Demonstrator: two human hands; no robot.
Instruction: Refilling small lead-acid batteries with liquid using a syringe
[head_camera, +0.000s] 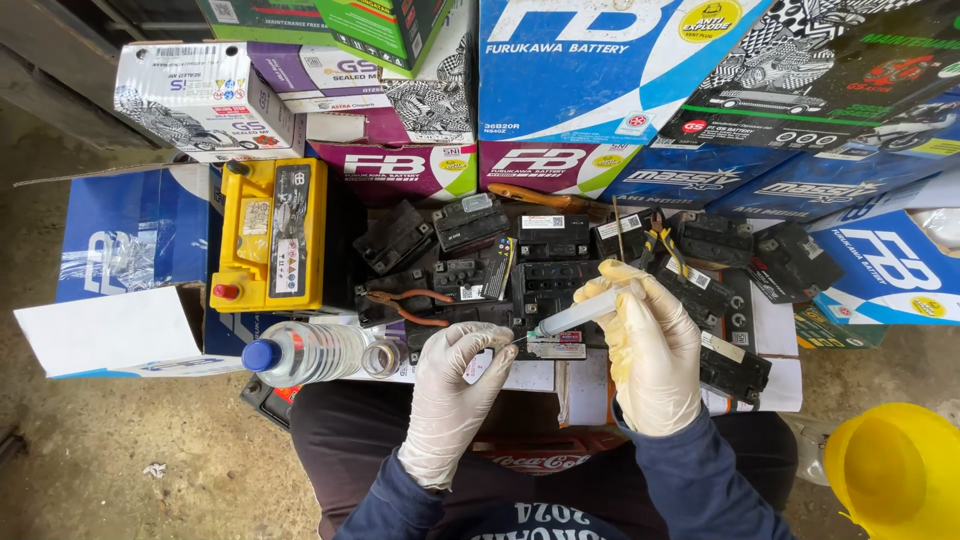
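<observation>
Yellow battery (270, 235) left of black batteries (540, 262); behind them blue-white boxes (600, 70); white gloves (450, 400), blue-capped bottle (310, 353)

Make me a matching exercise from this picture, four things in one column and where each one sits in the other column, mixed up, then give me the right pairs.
Things:
1. syringe
2. clear bottle with blue cap
3. yellow battery
4. yellow hard hat

Places:
A. at the bottom right corner, beside the person's leg
B. held in the right hand, with the left hand at its tip
C. lying on its side, left of the left hand
D. standing left of the small black batteries

Pairs: 1-B, 2-C, 3-D, 4-A
</observation>
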